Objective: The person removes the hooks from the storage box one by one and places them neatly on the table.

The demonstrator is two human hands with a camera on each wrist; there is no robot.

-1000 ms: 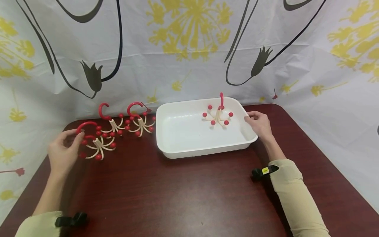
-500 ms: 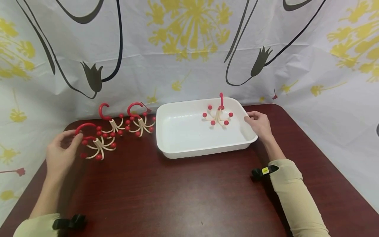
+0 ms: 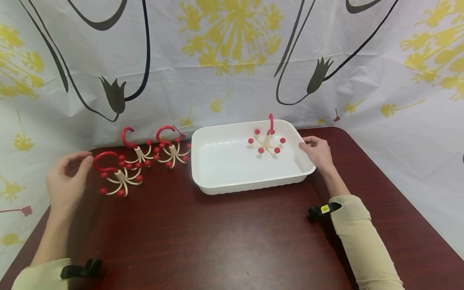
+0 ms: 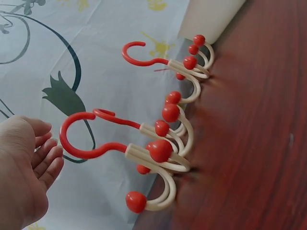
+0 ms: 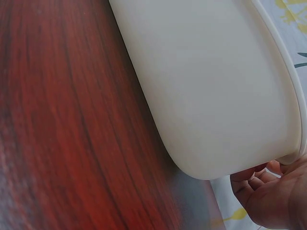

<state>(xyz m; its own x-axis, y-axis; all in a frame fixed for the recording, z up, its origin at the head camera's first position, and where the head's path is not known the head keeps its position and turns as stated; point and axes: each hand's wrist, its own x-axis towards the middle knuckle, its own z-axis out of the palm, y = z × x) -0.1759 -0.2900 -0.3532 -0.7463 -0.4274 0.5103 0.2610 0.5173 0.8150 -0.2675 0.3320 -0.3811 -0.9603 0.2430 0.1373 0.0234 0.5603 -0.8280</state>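
My left hand [image 3: 69, 177] is beside the nearest hook hanger [image 3: 119, 174], its fingertips just left of the red hook. In the left wrist view a gap shows between the left hand [image 4: 29, 167] and that hook. The hanger has a red curved hook on top and several cream arms tipped with red balls, standing on the table. Behind it stand two like hangers [image 3: 139, 152] [image 3: 172, 151]. My right hand [image 3: 317, 153] grips the right rim of a white tray [image 3: 253, 186], thumb on the rim and fingers under it. A fourth-like hanger [image 3: 267, 141] stands inside the tray.
The dark red-brown table [image 3: 217, 237] extends in front of the tray. A white patterned cloth [image 3: 232, 92] hangs close behind the tray and hangers and along both sides.
My left hand has let go of the nearest hanger's red hook and drawn away to the left. That hanger stays standing in place. The right hand and the tray have not moved.
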